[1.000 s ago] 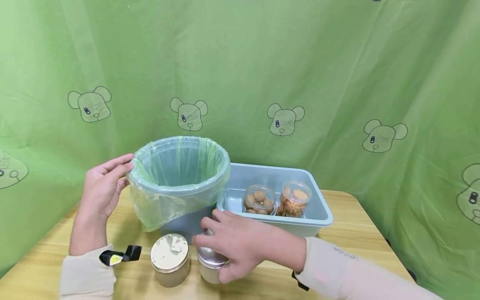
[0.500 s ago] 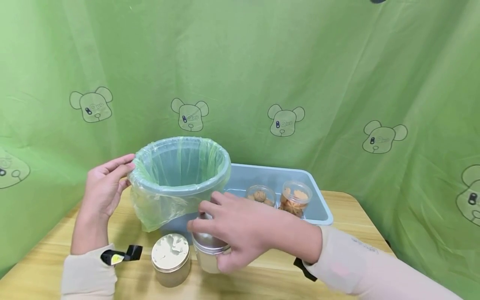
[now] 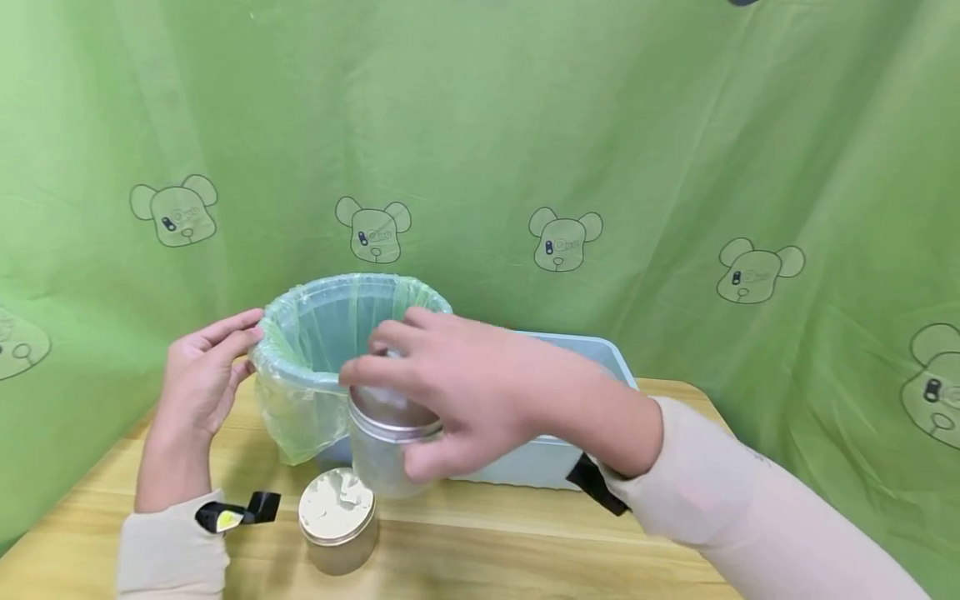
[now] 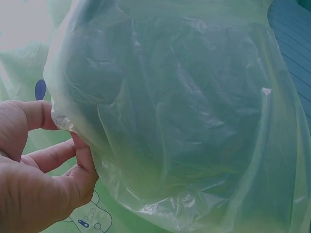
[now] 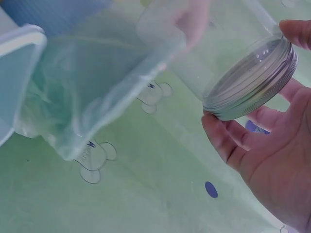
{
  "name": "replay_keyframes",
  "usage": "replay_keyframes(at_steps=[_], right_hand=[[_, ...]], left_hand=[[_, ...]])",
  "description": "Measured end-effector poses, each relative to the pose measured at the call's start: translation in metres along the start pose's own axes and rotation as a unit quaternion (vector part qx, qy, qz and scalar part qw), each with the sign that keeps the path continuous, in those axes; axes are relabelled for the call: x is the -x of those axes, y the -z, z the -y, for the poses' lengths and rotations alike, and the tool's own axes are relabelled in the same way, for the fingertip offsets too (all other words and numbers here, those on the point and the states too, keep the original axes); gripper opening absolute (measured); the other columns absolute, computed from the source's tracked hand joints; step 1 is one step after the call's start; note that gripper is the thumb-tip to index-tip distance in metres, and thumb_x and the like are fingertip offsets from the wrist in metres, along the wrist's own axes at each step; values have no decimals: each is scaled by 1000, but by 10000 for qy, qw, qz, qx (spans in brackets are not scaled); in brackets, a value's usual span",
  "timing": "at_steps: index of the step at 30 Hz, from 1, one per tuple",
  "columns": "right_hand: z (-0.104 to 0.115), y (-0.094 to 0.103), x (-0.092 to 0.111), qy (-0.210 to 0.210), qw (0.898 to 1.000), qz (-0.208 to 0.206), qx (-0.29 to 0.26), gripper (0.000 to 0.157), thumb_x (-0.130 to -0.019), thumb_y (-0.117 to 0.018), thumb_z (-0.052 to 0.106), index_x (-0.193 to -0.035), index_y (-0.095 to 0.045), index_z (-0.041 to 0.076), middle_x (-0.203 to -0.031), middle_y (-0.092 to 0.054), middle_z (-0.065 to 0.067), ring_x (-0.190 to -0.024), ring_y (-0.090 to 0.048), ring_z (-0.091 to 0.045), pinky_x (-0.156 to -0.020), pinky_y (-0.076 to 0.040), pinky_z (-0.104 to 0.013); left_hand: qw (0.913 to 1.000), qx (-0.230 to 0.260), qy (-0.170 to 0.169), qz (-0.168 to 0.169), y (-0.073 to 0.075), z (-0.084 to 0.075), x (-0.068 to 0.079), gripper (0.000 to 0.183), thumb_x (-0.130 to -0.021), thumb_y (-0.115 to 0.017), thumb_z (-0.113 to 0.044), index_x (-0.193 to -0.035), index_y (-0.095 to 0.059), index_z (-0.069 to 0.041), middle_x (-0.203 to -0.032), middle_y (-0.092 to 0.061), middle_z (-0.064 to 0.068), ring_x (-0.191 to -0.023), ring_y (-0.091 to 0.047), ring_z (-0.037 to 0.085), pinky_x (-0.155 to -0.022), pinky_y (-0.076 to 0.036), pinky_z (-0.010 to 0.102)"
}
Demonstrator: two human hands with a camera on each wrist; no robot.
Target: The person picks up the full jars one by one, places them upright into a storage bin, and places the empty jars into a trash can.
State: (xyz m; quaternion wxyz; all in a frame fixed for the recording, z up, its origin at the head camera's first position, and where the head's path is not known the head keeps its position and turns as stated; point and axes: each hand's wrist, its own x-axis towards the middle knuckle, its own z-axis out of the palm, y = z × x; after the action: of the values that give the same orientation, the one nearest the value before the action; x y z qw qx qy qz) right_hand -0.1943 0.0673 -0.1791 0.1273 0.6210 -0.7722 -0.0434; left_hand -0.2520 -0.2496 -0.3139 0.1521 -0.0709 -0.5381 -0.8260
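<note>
Head view: the right hand (image 3: 465, 387) grips a probably light, stiff jar (image 3: 378, 467) by its lid (image 3: 386, 410); the left hand (image 3: 198, 379) pinches the bin rim (image 3: 294, 372).

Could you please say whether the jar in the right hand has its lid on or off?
On: the silver lid caps the clear jar in the head and right wrist views, with the right hand gripping it.

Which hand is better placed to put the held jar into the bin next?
Right, I'd judge: the right hand grips the jar by its lid, in front of the bin. The left hand is busy pinching the bag at the bin's left edge.
</note>
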Motion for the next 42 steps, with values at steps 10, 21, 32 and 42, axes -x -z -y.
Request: replay_keyframes(at_steps=[10, 21, 32, 42], right_hand=[[-13, 27, -23, -364, 9993, -1, 1, 65, -84, -67, 40, -144, -52, 18, -131, -55, -4, -103, -49, -21, -89, -42, -32], [-35, 28, -41, -742, 9969, -222, -158, 63, -86, -65, 35, -146, -52, 20, -133, -55, -2, -108, -47, -19, -93, -39, -33], [-66, 11, -50, -1439, 9883, -190, -477, 60, -87, -66, 34, -145, -54, 23, -128, -53, -3, -106, -44, -21, -84, -42, -33], [-89, -23, -59, -1990, 9786, 116, -519, 65, -89, -69, 38, -149, -48, 25, -138, -49, -6, -106, -45, -25, -81, -45, -35]], left_hand=[[10000, -53, -31, 2, 1, 0, -1, 20, -93, -73, -1, -113, -77, -4, -112, -70, 3, -86, -66, 11, -70, -56, 20], [9999, -131, -48, -4, -1, 1, -1, 21, -94, -73, -3, -114, -77, -4, -111, -70, 2, -87, -64, 12, -71, -56, 21], [9998, -203, -66, -17, -3, 0, -1, 20, -94, -73, -4, -114, -77, -4, -106, -72, 1, -84, -64, 10, -69, -54, 20], [9997, -232, -49, -16, -3, 0, -2, 19, -94, -73, -4, -113, -77, -5, -106, -73, 0, -85, -65, 10, -70, -55, 21]])
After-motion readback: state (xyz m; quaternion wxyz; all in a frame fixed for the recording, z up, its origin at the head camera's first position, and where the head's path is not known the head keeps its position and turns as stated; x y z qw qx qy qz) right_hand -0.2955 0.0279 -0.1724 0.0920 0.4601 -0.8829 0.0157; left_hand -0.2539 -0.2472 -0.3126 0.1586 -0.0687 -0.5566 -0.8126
